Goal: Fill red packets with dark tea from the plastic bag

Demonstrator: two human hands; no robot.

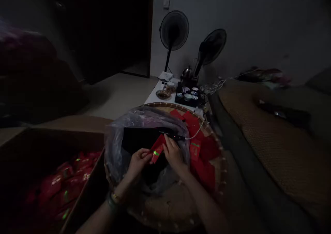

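A small red packet [156, 149] with a shiny gold-green mark is held between my two hands above an open clear plastic bag [113, 137]. My left hand [139, 161] pinches its lower left end. The fingers of my right hand [173, 153] are closed on its upper right side. Dark contents fill the bag, too dim to make out. Just beyond my right fingertips lies a thin black device [173, 135] with a white cable. More red packets [195, 149] are spread on the right side of the round woven tray [165, 210] under the bag.
A cardboard box [85, 189] at the left holds many shiny red packets [62, 182]. Past the tray stands a low white table [152, 96] with a black tea tray [181, 99], cups and a kettle. Two fans [174, 30] stand behind. A mat-covered bed [271, 141] is at the right.
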